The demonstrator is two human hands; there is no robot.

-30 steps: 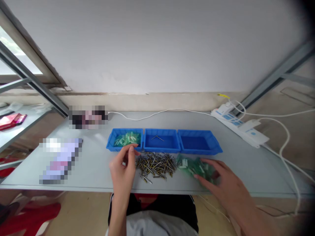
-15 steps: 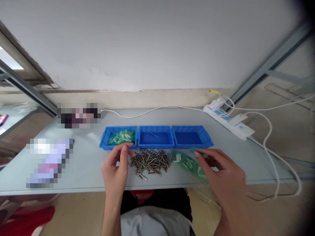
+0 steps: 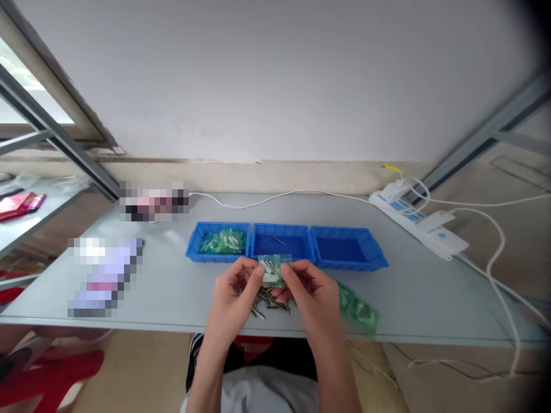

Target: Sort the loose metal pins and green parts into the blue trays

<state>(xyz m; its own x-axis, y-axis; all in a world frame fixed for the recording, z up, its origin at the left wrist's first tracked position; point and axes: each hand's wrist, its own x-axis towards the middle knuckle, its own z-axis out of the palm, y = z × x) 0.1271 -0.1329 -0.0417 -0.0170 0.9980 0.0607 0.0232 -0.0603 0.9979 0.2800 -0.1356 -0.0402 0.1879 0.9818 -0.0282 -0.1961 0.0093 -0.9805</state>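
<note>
Both hands meet above the desk, holding a small greenish clear plastic bag (image 3: pixel 271 269) with slim metal pieces inside. My left hand (image 3: pixel 236 289) pinches the bag's left side between thumb and fingers. On its right side, my right hand (image 3: pixel 313 289) grips it the same way. Partly hidden beneath them lies a pile of thin metal bits (image 3: pixel 272 303), some yellowish and some silver. Right of my right hand, a strip of green bags (image 3: pixel 360 311) lies near the desk's front edge. Behind the hands, the left blue bin (image 3: pixel 191 254) contains several filled green bags.
Two thin metal pieces lie in the middle blue bin (image 3: pixel 305 248); a right blue bin (image 3: pixel 379 259) adjoins it. A power strip (image 3: pixel 434 238) with white cables is at the back right. A pixelated lilac object (image 3: pixel 107 275) lies on the desk (image 3: pixel 172 304) at left.
My right hand has moved left from the green bag strip to join my left hand. The small bag is now held up between both hands, over the metal bits.
</note>
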